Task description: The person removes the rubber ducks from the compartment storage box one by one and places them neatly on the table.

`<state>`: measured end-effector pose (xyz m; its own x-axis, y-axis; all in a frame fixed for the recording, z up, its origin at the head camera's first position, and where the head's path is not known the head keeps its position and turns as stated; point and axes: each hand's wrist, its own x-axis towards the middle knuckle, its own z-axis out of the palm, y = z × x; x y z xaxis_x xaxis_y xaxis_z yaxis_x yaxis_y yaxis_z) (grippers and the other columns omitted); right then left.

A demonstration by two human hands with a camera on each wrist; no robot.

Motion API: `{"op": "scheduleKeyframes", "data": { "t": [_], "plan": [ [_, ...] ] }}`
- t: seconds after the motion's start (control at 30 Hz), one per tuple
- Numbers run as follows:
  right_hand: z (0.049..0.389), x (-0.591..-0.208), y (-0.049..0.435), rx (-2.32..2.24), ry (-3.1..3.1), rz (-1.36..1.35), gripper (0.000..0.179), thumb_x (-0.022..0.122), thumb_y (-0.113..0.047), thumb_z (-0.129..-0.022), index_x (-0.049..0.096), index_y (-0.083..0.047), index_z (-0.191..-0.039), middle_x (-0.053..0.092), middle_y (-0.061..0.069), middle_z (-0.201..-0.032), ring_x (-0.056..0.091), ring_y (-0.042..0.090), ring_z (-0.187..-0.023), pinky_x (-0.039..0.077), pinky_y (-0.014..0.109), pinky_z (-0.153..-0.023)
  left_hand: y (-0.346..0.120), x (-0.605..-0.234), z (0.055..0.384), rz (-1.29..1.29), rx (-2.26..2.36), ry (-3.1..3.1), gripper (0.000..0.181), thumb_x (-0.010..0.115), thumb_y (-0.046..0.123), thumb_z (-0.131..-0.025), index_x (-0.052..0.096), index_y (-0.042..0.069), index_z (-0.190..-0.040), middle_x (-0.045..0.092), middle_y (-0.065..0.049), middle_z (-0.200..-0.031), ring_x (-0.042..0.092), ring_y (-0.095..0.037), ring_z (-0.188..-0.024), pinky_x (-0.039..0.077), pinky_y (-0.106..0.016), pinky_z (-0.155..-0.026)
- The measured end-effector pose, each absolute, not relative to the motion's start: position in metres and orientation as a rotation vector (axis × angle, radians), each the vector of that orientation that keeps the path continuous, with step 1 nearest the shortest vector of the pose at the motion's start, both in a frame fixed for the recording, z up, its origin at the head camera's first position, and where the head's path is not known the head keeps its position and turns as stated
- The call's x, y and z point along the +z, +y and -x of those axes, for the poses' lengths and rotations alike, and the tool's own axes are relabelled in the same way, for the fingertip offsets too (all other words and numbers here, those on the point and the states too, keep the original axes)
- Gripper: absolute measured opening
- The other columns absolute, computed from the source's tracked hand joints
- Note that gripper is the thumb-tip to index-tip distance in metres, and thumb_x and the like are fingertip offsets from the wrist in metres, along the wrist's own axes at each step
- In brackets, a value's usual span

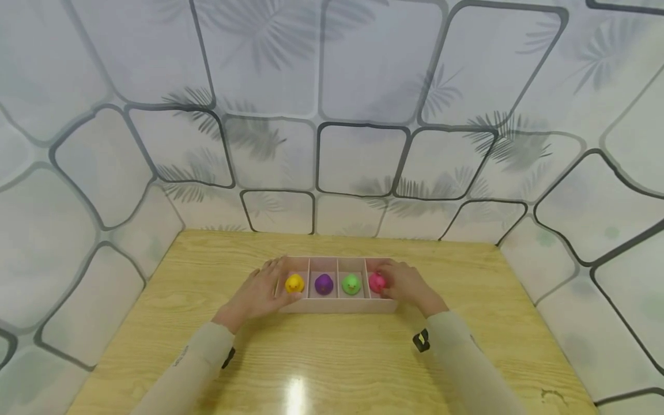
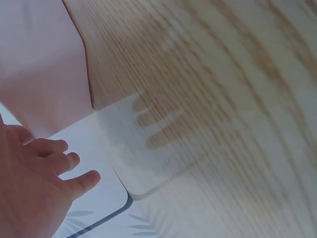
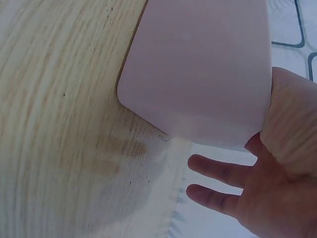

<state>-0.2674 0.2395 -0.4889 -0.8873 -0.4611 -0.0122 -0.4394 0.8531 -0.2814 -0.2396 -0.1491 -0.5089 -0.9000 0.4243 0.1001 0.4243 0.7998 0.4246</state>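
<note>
A pale pink divided box (image 1: 337, 306) lies on the table with toy ducks in its compartments. From left to right they are a yellow duck (image 1: 295, 283), a purple duck (image 1: 324, 284), a green duck (image 1: 351, 283) and a pink duck (image 1: 377, 282). My left hand (image 1: 263, 290) is spread at the box's left end, its thumb by the yellow duck. Over the right end, my right hand (image 1: 407, 283) pinches the pink duck between thumb and finger. In the right wrist view, two fingers (image 3: 218, 171) stretch outside the box wall (image 3: 198, 74).
The wooden table (image 1: 332, 357) is bounded at the back and sides by patterned fabric walls (image 1: 363, 161). Dark straps or devices (image 1: 422, 340) sit at the cuffs of both sleeves. A glare spot lies on the table in front.
</note>
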Motion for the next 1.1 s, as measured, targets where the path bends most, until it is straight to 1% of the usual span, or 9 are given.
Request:
{"op": "scheduleKeyframes", "data": {
  "t": [0.17, 0.27, 0.37, 0.47, 0.6, 0.77, 0.83, 1.0, 1.1],
  "plan": [
    [0.270, -0.490, 0.238, -0.409, 2.930, 0.689, 0.052, 0.085, -0.014, -0.082, 0.071, -0.006, -0.132, 0.067, 0.016, -0.138, 0.066, 0.040, -0.109, 0.056, 0.059, -0.093, -0.150, -0.508, 0.240, 0.709, -0.708, -2.977, 0.102, 0.059, 0.070, -0.096, 0.025, 0.005, -0.167, 0.033, -0.024, -0.169, 0.034, -0.052, -0.154, 0.031, -0.073, -0.120],
    [0.272, -0.491, 0.238, -0.424, 2.932, 0.687, 0.053, 0.085, -0.014, -0.083, 0.071, -0.007, -0.134, 0.069, 0.016, -0.133, 0.067, 0.036, -0.103, 0.057, 0.054, -0.090, -0.149, -0.507, 0.240, 0.708, -0.718, -2.974, 0.101, 0.060, 0.070, -0.096, 0.026, 0.006, -0.167, 0.032, -0.022, -0.170, 0.034, -0.052, -0.154, 0.032, -0.073, -0.120],
    [0.272, -0.490, 0.236, -0.466, 2.929, 0.692, 0.051, 0.086, -0.015, -0.084, 0.073, -0.007, -0.133, 0.073, 0.015, -0.125, 0.068, 0.032, -0.096, 0.057, 0.050, -0.086, -0.149, -0.508, 0.240, 0.707, -0.725, -2.969, 0.101, 0.060, 0.070, -0.096, 0.027, 0.007, -0.167, 0.033, -0.021, -0.170, 0.035, -0.052, -0.153, 0.034, -0.072, -0.119],
    [0.272, -0.487, 0.235, -0.482, 2.923, 0.692, 0.049, 0.086, -0.017, -0.086, 0.073, -0.007, -0.132, 0.074, 0.014, -0.127, 0.069, 0.030, -0.097, 0.058, 0.048, -0.087, -0.149, -0.507, 0.240, 0.709, -0.740, -2.965, 0.101, 0.060, 0.070, -0.096, 0.028, 0.007, -0.167, 0.034, -0.021, -0.170, 0.038, -0.054, -0.151, 0.037, -0.071, -0.118],
    [0.272, -0.486, 0.233, -0.482, 2.893, 0.663, 0.051, 0.085, -0.016, -0.088, 0.070, -0.006, -0.136, 0.070, 0.016, -0.137, 0.068, 0.029, -0.104, 0.058, 0.048, -0.092, -0.150, -0.507, 0.240, 0.713, -0.762, -2.968, 0.101, 0.061, 0.070, -0.095, 0.028, 0.007, -0.167, 0.034, -0.019, -0.170, 0.040, -0.056, -0.148, 0.038, -0.071, -0.117],
    [0.276, -0.486, 0.232, -0.442, 2.870, 0.668, 0.047, 0.085, -0.016, -0.088, 0.071, -0.003, -0.130, 0.069, 0.018, -0.128, 0.065, 0.025, -0.097, 0.058, 0.047, -0.090, -0.151, -0.506, 0.240, 0.708, -0.783, -2.979, 0.101, 0.060, 0.071, -0.095, 0.027, 0.008, -0.168, 0.035, -0.018, -0.170, 0.041, -0.057, -0.147, 0.040, -0.072, -0.114],
    [0.277, -0.487, 0.232, -0.451, 2.863, 0.665, 0.046, 0.085, -0.015, -0.088, 0.070, -0.002, -0.130, 0.069, 0.019, -0.128, 0.065, 0.026, -0.099, 0.058, 0.047, -0.092, -0.151, -0.506, 0.241, 0.706, -0.787, -2.989, 0.102, 0.060, 0.072, -0.095, 0.026, 0.009, -0.168, 0.035, -0.018, -0.170, 0.042, -0.057, -0.147, 0.040, -0.072, -0.114],
    [0.278, -0.491, 0.232, -0.496, 2.854, 0.663, 0.049, 0.083, -0.013, -0.087, 0.068, 0.002, -0.131, 0.066, 0.023, -0.136, 0.066, 0.030, -0.109, 0.057, 0.049, -0.100, -0.151, -0.507, 0.241, 0.706, -0.785, -3.014, 0.104, 0.059, 0.073, -0.095, 0.022, 0.010, -0.169, 0.034, -0.018, -0.170, 0.042, -0.059, -0.146, 0.041, -0.073, -0.113],
    [0.279, -0.493, 0.232, -0.507, 2.857, 0.666, 0.049, 0.083, -0.015, -0.086, 0.068, 0.002, -0.130, 0.067, 0.021, -0.133, 0.066, 0.029, -0.109, 0.056, 0.048, -0.100, -0.151, -0.506, 0.241, 0.703, -0.786, -3.024, 0.104, 0.058, 0.073, -0.095, 0.022, 0.011, -0.169, 0.033, -0.017, -0.171, 0.041, -0.059, -0.146, 0.040, -0.074, -0.113]
  ]
}}
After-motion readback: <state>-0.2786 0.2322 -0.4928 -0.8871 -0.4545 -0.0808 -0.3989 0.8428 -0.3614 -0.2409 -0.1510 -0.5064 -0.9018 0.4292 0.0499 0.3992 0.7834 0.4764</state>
